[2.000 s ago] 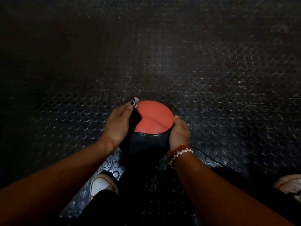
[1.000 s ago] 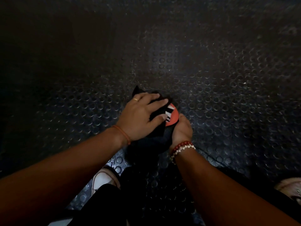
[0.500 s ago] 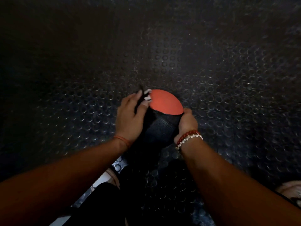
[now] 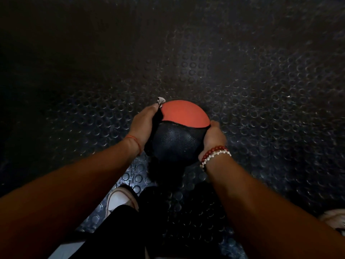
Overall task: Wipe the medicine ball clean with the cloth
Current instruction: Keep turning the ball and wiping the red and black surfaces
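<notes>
1. Object under task: the medicine ball (image 4: 179, 139), a red upper panel over a grained black lower panel, sits centre frame between both hands, above the studded rubber floor (image 4: 261, 90). Whether it rests on the floor or is held just clear of it cannot be told; the area beneath is in shadow.
2. Left hand (image 4: 142, 126): laid against the ball's left flank with the dark cloth (image 4: 157, 116) trapped between palm and ball. The fingers curve with the ball and hold the cloth to it. A pale patterned corner of the cloth shows past the fingertips; the thumb is hidden.
3. Right hand (image 4: 212, 139): clamped on the ball's right flank, thumb at the seam, fingers wrapped out of sight behind. It serves as the brace.
4. Governing relation: all the uncovered surface lies to the right of the cloth hand, the red cap up and away, the black face toward the viewer. The ball is round (no long axis to speak of); the seam between panels runs roughly left to right.
5. Judgement: the left hand carries the cloth, so the next stroke would likely sweep rightward over the cap or across the front, stopping short of the right hand's thumb.
6. Risk noted: the underside is unseen and may go unwiped unless the ball is turned.
</notes>
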Motion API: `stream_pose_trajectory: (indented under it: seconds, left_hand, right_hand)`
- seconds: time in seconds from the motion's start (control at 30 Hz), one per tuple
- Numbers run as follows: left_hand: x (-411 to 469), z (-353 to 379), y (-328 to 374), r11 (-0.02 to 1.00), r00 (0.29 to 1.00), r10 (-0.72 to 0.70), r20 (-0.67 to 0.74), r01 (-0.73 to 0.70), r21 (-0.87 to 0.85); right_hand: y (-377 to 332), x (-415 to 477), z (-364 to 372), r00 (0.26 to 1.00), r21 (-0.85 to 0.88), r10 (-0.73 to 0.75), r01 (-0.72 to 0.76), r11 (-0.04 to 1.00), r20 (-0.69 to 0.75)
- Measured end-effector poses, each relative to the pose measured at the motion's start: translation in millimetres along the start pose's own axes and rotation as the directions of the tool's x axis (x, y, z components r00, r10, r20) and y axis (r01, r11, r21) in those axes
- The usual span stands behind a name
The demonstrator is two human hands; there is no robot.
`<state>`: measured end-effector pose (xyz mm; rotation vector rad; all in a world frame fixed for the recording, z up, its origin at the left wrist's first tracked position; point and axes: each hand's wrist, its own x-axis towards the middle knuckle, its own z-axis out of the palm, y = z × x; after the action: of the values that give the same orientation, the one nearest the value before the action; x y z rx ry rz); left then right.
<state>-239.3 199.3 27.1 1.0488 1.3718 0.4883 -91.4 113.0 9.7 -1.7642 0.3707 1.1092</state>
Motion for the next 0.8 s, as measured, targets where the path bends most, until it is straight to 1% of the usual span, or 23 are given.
stream_pose_trajectory:
  seconds: [0.07,0.1,0.13,0.23,0.27,0.3,0.37,0.43,0.47,0.5,0.53,0.57,0.6,0.63,0.67,0.7,0.73,0.77,0.8]
  left_hand:
    - [-4.5,1.4,4.1,0.998,0.998,-0.056,-0.01,0.056,0.005]
    - [-6.1,1.8,8.2,0.996,0.996,-0.084,-0.011,0.084,0.015]
    - [-7.4,2.1,11.9,0.991,0.991,-0.131,-0.006,0.131,0.017]
    - [-13.9,1.3,16.6,0.952,0.951,-0.305,0.047,0.304,0.012]
    - [-15.9,2.2,15.0,0.937,0.935,-0.349,0.069,0.349,0.009]
    - [-18.8,3.3,13.3,0.922,0.919,-0.386,0.082,0.387,0.008]
    - [-21.6,7.1,9.6,0.906,0.904,-0.422,0.072,0.423,0.003]
    - [-19.2,12.0,5.0,0.918,0.918,-0.394,0.044,0.395,-0.027]
    - [-18.6,13.5,1.6,0.944,0.944,-0.33,0.022,0.33,-0.008]
    - [-19.3,14.3,-3.2,0.975,0.978,-0.208,-0.011,0.208,0.079]
    - [-23.4,14.6,-8.0,0.975,0.999,-0.034,-0.03,0.04,0.217]
    - [-31.3,13.8,-13.8,0.923,0.986,0.167,-0.01,-0.153,0.354]
    - [-42.2,13.4,-17.5,0.828,0.938,0.342,0.058,-0.33,0.453]
    - [-51.7,12.3,-20.8,0.716,0.872,0.468,0.144,-0.47,0.517]
    - [-57.6,11.5,-22.5,0.583,0.793,0.558,0.242,-0.583,0.566]
    - [-57.4,11.8,-25.0,0.419,0.698,0.625,0.351,-0.679,0.603]
    - [-54.4,12.2,-23.1,0.258,0.598,0.657,0.46,-0.751,0.608]
    - [-48.1,13.5,-17.8,0.146,0.522,0.659,0.542,-0.795,0.588]
    - [-41.9,15.5,-10.4,0.095,0.48,0.651,0.588,-0.82,0.565]
  right_hand:
    - [0.8,14.6,-3.0,0.999,-0.045,0.021,-0.019,0.999,0.05]
    - [-6.4,1.7,-4.3,0.998,-0.082,0.038,-0.034,0.996,0.049]
    - [-9.1,-4.2,-7.1,0.997,-0.084,0.046,-0.041,0.996,0.061]
    - [1.2,-16.5,-21.7,0.985,-0.067,0.073,-0.063,0.996,0.158]
    - [8.9,-18.8,-27.9,0.982,-0.097,0.066,-0.049,0.994,0.179]
    - [14.3,-26.0,-32.9,0.989,-0.171,0.022,0.003,0.985,0.147]
    - [21.4,-34.1,-39.9,0.987,-0.281,-0.118,0.145,0.948,0.112]
    - [24.5,-36.8,-43.0,0.962,-0.32,-0.253,0.271,0.908,0.098]
    - [24.8,-36.3,-43.1,0.943,-0.33,-0.316,0.332,0.884,0.1]
    - [24.4,-35.6,-41.8,0.917,-0.329,-0.381,0.398,0.857,0.117]
    - [22.4,-35.9,-39.2,0.898,-0.323,-0.419,0.439,0.839,0.132]
    - [18.7,-35.3,-35.0,0.889,-0.304,-0.441,0.457,0.836,0.123]
    - [16.1,-33.5,-30.3,0.889,-0.285,-0.446,0.456,0.843,0.104]
    - [13.7,-31.0,-27.2,0.89,-0.274,-0.446,0.453,0.848,0.092]
    - [11.8,-27.9,-25.7,0.895,-0.264,-0.439,0.442,0.857,0.075]
    - [10.7,-25.1,-25.0,0.897,-0.247,-0.436,0.439,0.864,0.071]
    - [10.2,-21.7,-25.0,0.9,-0.234,-0.429,0.434,0.87,0.075]
    - [9.0,-20.0,-24.9,0.9,-0.219,-0.428,0.434,0.874,0.078]
    - [8.3,-18.4,-24.2,0.903,-0.202,-0.423,0.429,0.88,0.077]
